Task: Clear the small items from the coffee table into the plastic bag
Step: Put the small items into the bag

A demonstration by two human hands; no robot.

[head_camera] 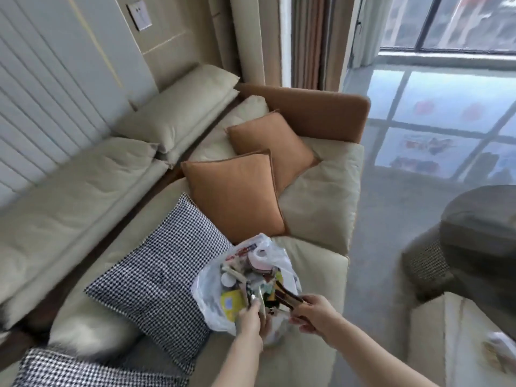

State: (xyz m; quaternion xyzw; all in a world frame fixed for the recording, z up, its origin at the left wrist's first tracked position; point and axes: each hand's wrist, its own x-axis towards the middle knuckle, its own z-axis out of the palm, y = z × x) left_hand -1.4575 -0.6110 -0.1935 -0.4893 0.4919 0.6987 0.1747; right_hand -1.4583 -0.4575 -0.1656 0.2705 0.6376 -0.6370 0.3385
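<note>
Hands point(282, 312) at near rim — plastic bag point(212, 305)

Sofa point(321, 196) showing pale beige; armrest point(315, 113) showing rust orange. Two cushions point(237, 196) showing same orange. Checked cushion point(159, 277) showing black-and-white houndstooth. Plastic bag point(209, 305) showing translucent white, yellow packet point(230, 301) glowing inside. Floor point(391, 247) showing glossy grey. Wall panels point(42, 79) showing white stripes.

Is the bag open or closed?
Open. The bag gapes wide on the sofa, so the jumble of small things inside shows. Both hands, left and right, hold things at its mouth.
</note>
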